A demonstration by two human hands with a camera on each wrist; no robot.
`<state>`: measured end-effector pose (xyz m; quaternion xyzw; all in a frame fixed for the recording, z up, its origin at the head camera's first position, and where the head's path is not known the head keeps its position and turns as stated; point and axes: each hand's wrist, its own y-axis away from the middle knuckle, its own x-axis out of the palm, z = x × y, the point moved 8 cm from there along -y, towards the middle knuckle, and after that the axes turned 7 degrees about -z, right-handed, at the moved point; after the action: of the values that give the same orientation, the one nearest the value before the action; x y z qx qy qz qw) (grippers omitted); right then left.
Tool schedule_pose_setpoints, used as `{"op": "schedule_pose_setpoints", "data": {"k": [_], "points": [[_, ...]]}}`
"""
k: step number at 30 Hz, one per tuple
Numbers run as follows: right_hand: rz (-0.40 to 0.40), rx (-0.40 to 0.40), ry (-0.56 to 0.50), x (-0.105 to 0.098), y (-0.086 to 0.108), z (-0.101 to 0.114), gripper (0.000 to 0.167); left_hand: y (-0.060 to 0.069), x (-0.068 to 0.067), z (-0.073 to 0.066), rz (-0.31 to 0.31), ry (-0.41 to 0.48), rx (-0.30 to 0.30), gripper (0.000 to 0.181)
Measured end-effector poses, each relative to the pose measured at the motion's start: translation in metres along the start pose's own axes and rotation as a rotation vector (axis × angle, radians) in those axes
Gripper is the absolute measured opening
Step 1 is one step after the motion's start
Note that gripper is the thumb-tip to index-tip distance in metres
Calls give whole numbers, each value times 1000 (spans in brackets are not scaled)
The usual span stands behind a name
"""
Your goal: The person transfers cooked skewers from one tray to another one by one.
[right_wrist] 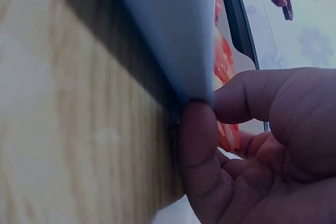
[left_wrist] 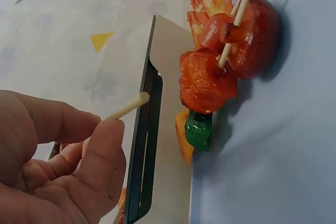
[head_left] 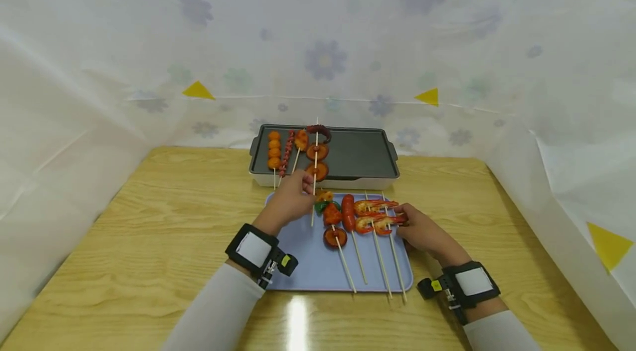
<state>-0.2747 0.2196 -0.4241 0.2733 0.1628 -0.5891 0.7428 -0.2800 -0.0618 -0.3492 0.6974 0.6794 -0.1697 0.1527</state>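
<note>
My left hand (head_left: 292, 197) pinches the bare stick of a skewer (head_left: 317, 170) between thumb and fingers; in the left wrist view the stick's blunt end (left_wrist: 137, 100) pokes out past the fingertips. This skewer carries round brown-orange slices and a dark curled piece at its top, over the front of the black grill plate (head_left: 355, 153). At the right edge of a light blue tray (head_left: 298, 268), my right hand (head_left: 424, 232) grips the rim between thumb and finger, beside the shrimp skewers (head_left: 380, 224). The right wrist view shows this pinch on the tray rim (right_wrist: 178, 40).
On the grill's left side lie a skewer of orange balls (head_left: 274, 150), a thin red one (head_left: 286, 153) and one with an orange piece (head_left: 301, 141). The tray also holds a sausage skewer (head_left: 349, 213) and a mixed skewer (head_left: 332, 214). Flowered white sheeting (head_left: 325, 61) surrounds the wooden table (head_left: 174, 240).
</note>
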Motion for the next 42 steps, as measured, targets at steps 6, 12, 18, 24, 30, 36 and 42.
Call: {"op": "schedule_pose_setpoints", "data": {"k": [6, 12, 18, 24, 30, 36, 42], "points": [[-8, -5, -2, 1, -1, -1, 52, 10, -6, 1, -3, -98, 58, 29], [5, 13, 0, 6, -1, -7, 52, 25, -10, 5, 26, -181, 53, 25], [10, 21, -1, 5, -2, -11, 50, 39, -7, 7, 62, -191, 37, 22], [4, 5, 4, 3, -4, -10, 51, 50, -2, 12, 91, -143, 0, 22], [-5, -7, -5, 2, -5, -7, 53, 61, -3, 17, 132, -84, -57, 23], [-2, 6, -3, 2, -4, -7, 54, 72, -5, 21, 163, -63, -77, 23], [-7, 7, 1, 0, -3, -7, 55, 80, -4, 26, 180, -65, -74, 22]]}}
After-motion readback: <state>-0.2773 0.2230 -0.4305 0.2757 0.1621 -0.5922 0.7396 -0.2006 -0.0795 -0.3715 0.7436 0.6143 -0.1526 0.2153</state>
